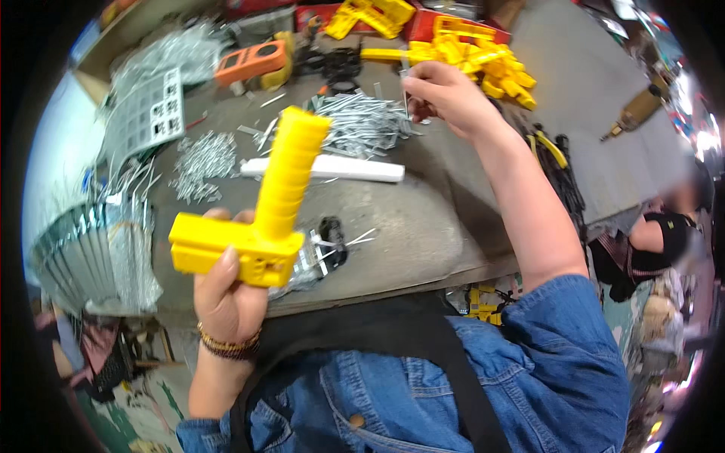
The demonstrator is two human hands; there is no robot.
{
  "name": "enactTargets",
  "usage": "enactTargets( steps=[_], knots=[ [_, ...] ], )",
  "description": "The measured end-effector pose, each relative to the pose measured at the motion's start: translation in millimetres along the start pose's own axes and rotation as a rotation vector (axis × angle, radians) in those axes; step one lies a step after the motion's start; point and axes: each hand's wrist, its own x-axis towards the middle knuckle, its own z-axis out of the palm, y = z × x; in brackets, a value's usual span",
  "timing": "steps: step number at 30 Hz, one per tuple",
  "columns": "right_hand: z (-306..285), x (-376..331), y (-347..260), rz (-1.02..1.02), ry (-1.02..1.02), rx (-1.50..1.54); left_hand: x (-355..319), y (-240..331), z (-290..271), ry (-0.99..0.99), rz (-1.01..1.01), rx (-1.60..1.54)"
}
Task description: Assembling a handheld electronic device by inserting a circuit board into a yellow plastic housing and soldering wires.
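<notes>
My left hand (225,291) grips a yellow plastic T-shaped tool body (260,208) by its cross bar, the ribbed handle pointing up and away from me. My right hand (445,94) is stretched out over the grey workbench (408,226), its fingers pinched on a thin metal pin at the edge of a heap of metal pins (359,124). A white bar (332,167) lies on the bench between the two hands.
A second heap of pins (204,158) lies left of the white bar. Yellow plastic parts (472,60) are piled at the back, beside an orange part (253,60). Stacked metal plates (91,249) stand at left. A person sits at right (661,234).
</notes>
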Motion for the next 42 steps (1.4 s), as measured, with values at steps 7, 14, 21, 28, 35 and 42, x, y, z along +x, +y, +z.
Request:
enactTargets(
  steps=[7, 14, 21, 28, 35, 42],
  knots=[
    [109, -119, -34, -0.277, -0.204, 0.666, 0, -4, 16, -0.062, 0.008, 0.004],
    [132, -138, -27, -0.341, -0.235, 0.681, -9, -5, 22, -0.060, 0.104, 0.060],
    [136, -137, -24, -0.407, -0.167, 0.648, -11, -6, 16, -0.181, 0.226, 0.096],
    [128, -148, -35, -0.189, -0.228, 0.836, -11, -7, 20, -0.193, 0.278, 0.141],
    [111, -152, -44, -0.388, -0.088, 0.223, -9, -3, 23, -0.209, 0.206, -0.035],
    [105, -131, -72, -1.173, 0.154, -0.845, -11, -9, 23, -0.157, 0.151, 0.038]
  ],
)
